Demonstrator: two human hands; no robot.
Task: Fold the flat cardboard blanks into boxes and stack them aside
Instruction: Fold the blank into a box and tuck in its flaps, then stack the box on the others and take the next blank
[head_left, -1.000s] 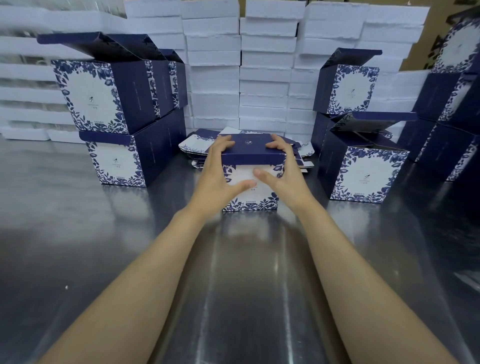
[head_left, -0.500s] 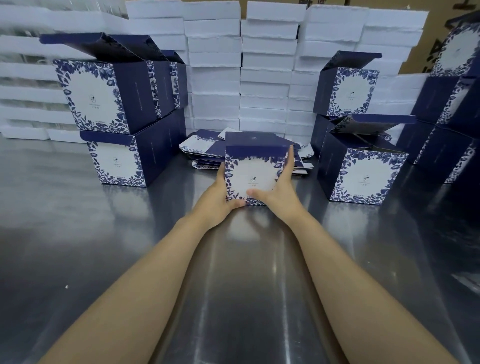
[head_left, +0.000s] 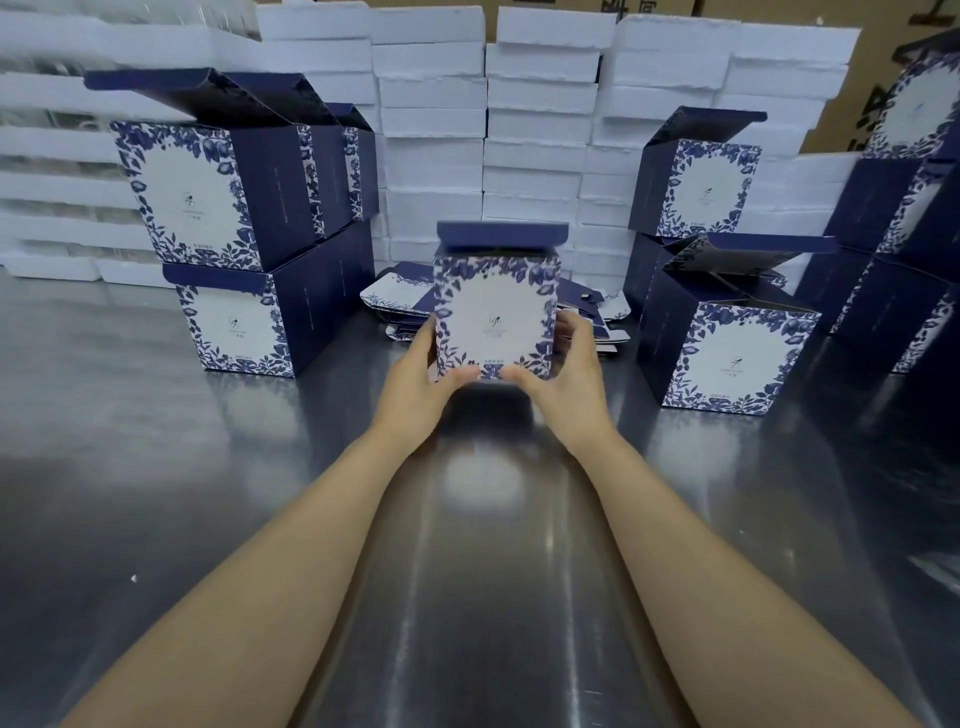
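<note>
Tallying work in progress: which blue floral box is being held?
The centre box, gripped low on each side by the left hand and right hand; the left stack and right stack stand untouched.

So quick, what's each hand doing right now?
Left hand: fingers gripping the folded box.
Right hand: gripping the same box's other side.

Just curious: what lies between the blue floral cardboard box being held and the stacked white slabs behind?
A low pile of flat blue-and-white cardboard blanks on the steel table; the head view shows it.
</note>
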